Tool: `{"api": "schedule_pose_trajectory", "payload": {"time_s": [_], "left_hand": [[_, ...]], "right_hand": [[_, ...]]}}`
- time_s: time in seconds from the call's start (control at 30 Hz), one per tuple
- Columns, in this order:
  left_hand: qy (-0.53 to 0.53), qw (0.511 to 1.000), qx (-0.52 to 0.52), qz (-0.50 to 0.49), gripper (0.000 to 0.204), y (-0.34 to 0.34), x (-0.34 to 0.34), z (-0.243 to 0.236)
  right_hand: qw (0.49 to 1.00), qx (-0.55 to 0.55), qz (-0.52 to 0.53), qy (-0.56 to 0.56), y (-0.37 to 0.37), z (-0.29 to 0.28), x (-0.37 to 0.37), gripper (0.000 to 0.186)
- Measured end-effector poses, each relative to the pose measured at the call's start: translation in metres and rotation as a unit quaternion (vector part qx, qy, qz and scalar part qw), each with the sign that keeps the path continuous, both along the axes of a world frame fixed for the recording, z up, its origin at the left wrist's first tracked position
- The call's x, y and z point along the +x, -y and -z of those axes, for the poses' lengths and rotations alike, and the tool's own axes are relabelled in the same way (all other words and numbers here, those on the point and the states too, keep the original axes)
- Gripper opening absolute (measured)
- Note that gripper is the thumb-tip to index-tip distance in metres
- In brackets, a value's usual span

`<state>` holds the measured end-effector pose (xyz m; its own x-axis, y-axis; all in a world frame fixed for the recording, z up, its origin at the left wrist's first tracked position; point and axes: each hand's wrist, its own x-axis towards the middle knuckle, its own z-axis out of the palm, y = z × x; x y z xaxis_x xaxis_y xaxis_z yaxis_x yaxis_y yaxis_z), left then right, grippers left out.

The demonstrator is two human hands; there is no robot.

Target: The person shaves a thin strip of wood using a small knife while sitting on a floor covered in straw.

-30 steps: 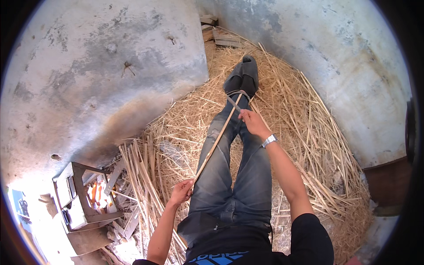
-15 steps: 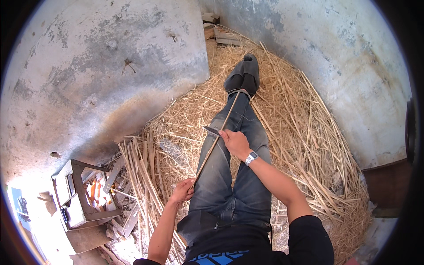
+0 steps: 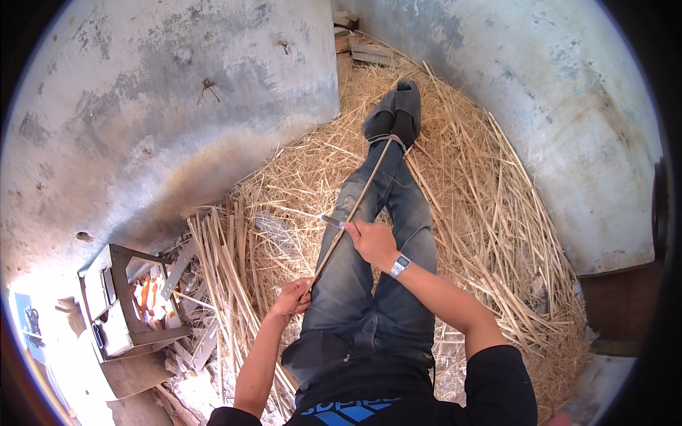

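Thin strip, stretched from the shoes to the left hand, is pinched there; a blade is clasped in the right hand, and jeans could be cut if it slips.

Beside me, one person has two bare hands, one left hand and one right hand, plus one wristwatch and two dark shoes. The hands have one long thin strip and one knife. I count one open box-shaped frame, two twiggy tufts and one wall hole; loose straw-coloured strips are too many to count.
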<state>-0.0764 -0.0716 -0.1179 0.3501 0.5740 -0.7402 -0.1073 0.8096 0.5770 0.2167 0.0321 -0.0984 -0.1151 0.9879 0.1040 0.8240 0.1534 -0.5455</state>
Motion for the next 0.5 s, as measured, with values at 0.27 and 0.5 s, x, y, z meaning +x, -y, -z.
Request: {"api": "schedule_pose_trajectory", "payload": {"time_s": [0.27,0.5], "left_hand": [[-0.001,1.0,0.005,0.004,0.027,-0.007,0.004,-0.003],[0.042,0.999,-0.015,-0.008,0.027,-0.001,0.004,-0.002]], "right_hand": [[0.98,0.062,0.185,-0.02,-0.063,-0.001,0.047,0.053],[0.998,-0.027,0.037,-0.047,0.034,0.006,-0.02,0.052]]}}
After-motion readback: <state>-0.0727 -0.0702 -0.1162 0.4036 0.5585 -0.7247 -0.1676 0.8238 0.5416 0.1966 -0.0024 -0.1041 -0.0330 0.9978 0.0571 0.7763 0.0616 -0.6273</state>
